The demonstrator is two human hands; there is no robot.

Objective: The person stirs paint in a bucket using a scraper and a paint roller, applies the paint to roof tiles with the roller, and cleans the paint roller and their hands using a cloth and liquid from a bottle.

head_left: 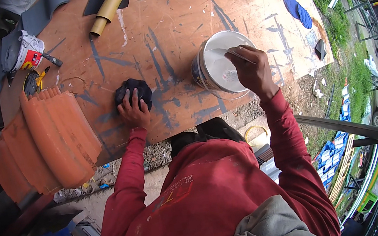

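Note:
My left hand (132, 110) rests on a dark bunched-up cloth (138, 87) on the wooden table, its fingers curved over the near side. To the right stands a white bucket (205, 74) with a thin wire handle, close to the table's front edge. Pale, whitish material (227, 74) coats its inside. Over the bucket's mouth, my right hand (250, 66) is closed in a pinch. A thin pale edge shows between those fingers; what it belongs to cannot be made out.
Stacked orange roof tiles (55, 138) sit at the table's left end. Behind them are a paint-smeared tub (32, 56) and a yellow-and-black roll (33, 82). A brown cardboard tube (107, 15) lies at the far side, blue round pieces (298, 11) at the right. The table (174, 17) bears grey streaks.

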